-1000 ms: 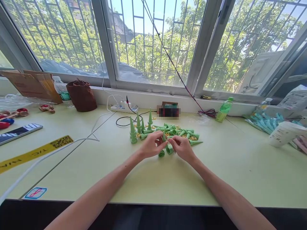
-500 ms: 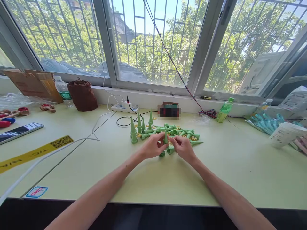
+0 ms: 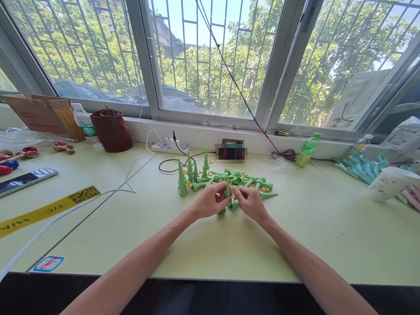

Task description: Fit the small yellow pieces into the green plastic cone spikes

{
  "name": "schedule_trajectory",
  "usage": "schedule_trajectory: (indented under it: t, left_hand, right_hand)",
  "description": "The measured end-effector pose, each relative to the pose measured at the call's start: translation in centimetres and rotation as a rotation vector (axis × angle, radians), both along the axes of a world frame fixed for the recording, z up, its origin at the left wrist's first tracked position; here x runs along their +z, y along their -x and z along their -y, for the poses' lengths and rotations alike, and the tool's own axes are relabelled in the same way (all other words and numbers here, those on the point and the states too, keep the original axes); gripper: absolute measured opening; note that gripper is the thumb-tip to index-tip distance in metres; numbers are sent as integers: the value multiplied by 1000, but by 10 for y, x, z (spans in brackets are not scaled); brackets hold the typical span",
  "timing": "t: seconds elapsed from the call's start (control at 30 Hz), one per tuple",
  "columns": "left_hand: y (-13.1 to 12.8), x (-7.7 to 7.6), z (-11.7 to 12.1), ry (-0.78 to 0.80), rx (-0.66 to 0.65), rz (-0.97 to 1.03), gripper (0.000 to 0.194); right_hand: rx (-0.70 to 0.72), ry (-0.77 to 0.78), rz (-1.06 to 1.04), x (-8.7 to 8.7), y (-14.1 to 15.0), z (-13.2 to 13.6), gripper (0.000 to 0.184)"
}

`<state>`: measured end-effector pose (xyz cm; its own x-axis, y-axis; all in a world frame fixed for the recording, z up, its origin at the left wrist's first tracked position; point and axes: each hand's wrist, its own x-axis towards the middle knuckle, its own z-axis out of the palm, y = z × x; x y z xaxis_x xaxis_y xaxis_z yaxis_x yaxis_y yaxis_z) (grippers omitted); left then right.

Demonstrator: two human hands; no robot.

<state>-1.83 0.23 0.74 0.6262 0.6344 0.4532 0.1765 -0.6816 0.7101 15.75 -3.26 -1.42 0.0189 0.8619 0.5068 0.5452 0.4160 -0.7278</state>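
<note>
My left hand (image 3: pixel 211 202) is closed around a green watering spike (image 3: pixel 227 190) that points upward. At the spike's right side, my right hand (image 3: pixel 252 204) has its thumb and fingertips pinched together; a bit of yellow shows there, but what the fingers grip is mostly hidden. Several other green spikes (image 3: pixel 182 180) stand upright left of my hands, some with yellow valves sticking out sideways. Behind and beside my fingers lies a heap of loose green spike parts (image 3: pixel 234 178) mixed with small yellow pieces (image 3: pixel 265 190). Below my hands sits a green cap (image 3: pixel 222 211).
A white power strip (image 3: pixel 170 146) and a black cable lie behind the spikes. At right stand a green-labelled bottle (image 3: pixel 307 151) and a white cup (image 3: pixel 389 183). To the left are a brown bag (image 3: pixel 111 131), a phone (image 3: pixel 28 181) and a white cable (image 3: pixel 82 208).
Both hands stay at nearly the same spot around the held spike. My right fingertips have shifted very slightly against its side; the view has moved a touch.
</note>
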Motion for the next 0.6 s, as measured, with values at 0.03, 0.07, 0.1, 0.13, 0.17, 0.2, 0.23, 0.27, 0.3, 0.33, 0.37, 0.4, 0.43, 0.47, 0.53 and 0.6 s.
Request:
schedule_trajectory:
  t: [0.03,0.07,0.1,0.13,0.17,0.2,0.23,0.27,0.3,0.33,0.37,0.4,0.43,0.47,0.53,0.6]
  left_hand:
    - [0,0,0,9,1,10,7]
    - [0,1,0,20,4,21,8]
    - [0,1,-1,32,8,30,9]
    - [0,2,-1,45,15,40,10]
    - [1,2,-2,61,22,48,11]
    - [1,3,-3,79,28,58,12]
    - [1,4,-4,100,33,73,13]
    - [1,4,-4,121,34,89,14]
    - [2,5,-5,142,33,107,15]
    - [2,6,-6,161,28,123,16]
    - [2,7,-6,179,21,137,17]
    - [2,8,-6,195,12,147,17]
    - [3,9,-7,208,4,153,18]
    - [3,9,-7,219,-2,158,18]
    - [3,10,-7,235,-12,166,18]
    - [2,9,-7,242,-18,168,18]
  right_hand:
    - [2,0,-3,0,0,0,47]
    - [7,4,-11,1,0,1,46]
    - [18,13,-25,1,0,1,43]
    - [35,26,-46,2,0,2,39]
    - [56,39,-74,3,0,3,35]
    - [78,49,-103,3,0,3,30]
    - [98,54,-130,3,0,4,28]
    - [115,54,-149,4,0,4,26]
    - [126,52,-158,4,0,4,26]
    - [132,50,-158,4,0,5,26]
    - [135,47,-149,4,0,5,27]
    - [138,46,-135,4,0,5,27]
    - [140,44,-117,4,0,5,27]
    - [141,41,-100,4,0,5,26]
    - [146,37,-74,5,0,5,26]
    - [148,33,-62,5,0,5,26]
